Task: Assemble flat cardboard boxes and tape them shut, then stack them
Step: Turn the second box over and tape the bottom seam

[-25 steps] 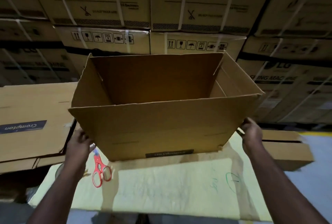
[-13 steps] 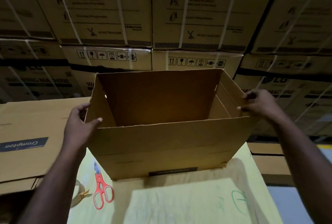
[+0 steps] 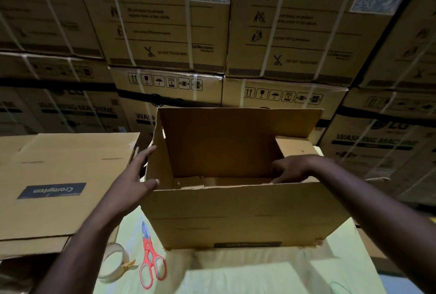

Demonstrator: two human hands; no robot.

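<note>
Scissors (image 3: 151,263) + tape roll (image 3: 113,262) lie unused on desk (image 3: 236,277). Box (image 3: 236,213) stands on desk, erected, top open. Left hand (image 3: 135,180), open-palmed, now braces left wall; right hand (image 3: 291,168) has moved from rim to inside, pressing right flap down, nothing grasped. Flaps being folded, so taping likely next. Flat cartons (image 3: 59,183) left.

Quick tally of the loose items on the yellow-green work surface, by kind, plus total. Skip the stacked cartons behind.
Open cardboard box: 1
Red-handled scissors: 1
Clear tape roll: 1
Total: 3
</note>
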